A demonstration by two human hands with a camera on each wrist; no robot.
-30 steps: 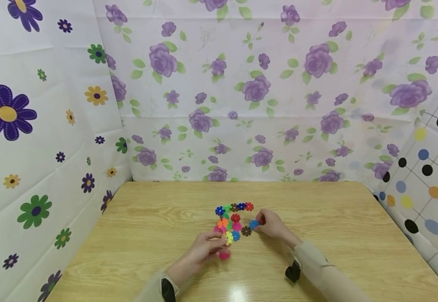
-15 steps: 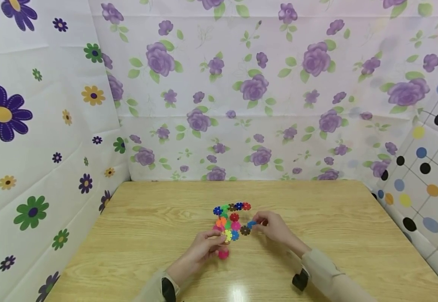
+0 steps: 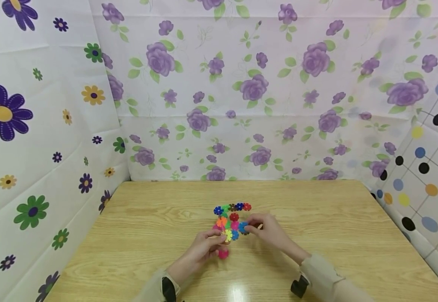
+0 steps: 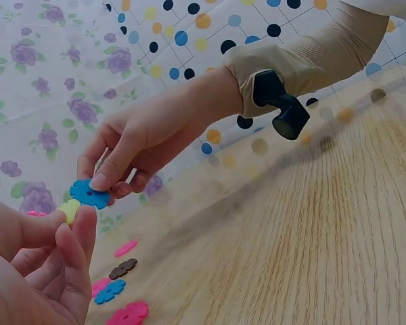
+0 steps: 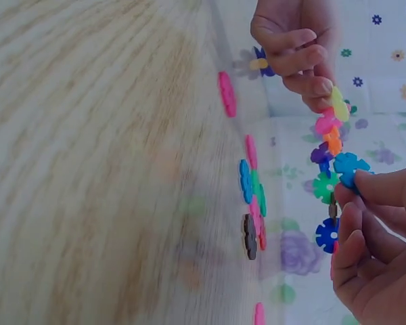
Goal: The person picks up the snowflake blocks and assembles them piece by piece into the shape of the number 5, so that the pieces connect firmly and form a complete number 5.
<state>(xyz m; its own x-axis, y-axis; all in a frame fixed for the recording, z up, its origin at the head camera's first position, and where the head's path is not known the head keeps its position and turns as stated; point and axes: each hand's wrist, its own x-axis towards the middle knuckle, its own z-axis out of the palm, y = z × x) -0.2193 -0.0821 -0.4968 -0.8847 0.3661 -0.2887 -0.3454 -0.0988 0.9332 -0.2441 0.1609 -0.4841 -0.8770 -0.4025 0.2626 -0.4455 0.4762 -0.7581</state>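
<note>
My left hand (image 3: pixel 201 249) pinches a yellow notched plastic disc (image 5: pixel 339 103) between thumb and fingers. From it runs a linked chain of similar discs, held up off the table: pink (image 5: pixel 328 122), orange (image 5: pixel 333 141), purple (image 5: pixel 321 153), green (image 5: pixel 324 187), brown, dark blue (image 5: pixel 327 235) and a red one partly hidden. My right hand (image 3: pixel 269 233) pinches a single blue disc (image 4: pixel 89 194) by its edge. In the left wrist view this blue disc is right beside the yellow one, its rim overlapping it.
Loose discs lie on the wooden table (image 3: pixel 158 218): a pink one (image 3: pixel 223 253) below my left hand, and blue (image 5: pixel 245 181), green and brown (image 5: pixel 250 237) ones grouped under the chain. Floral cloth (image 3: pixel 203 84) hangs behind the table's far edge.
My right hand has moved left with the blue disc, bringing it close to the chain and over the brown disc on the table. The left hand keeps its hold on the yellow disc.
</note>
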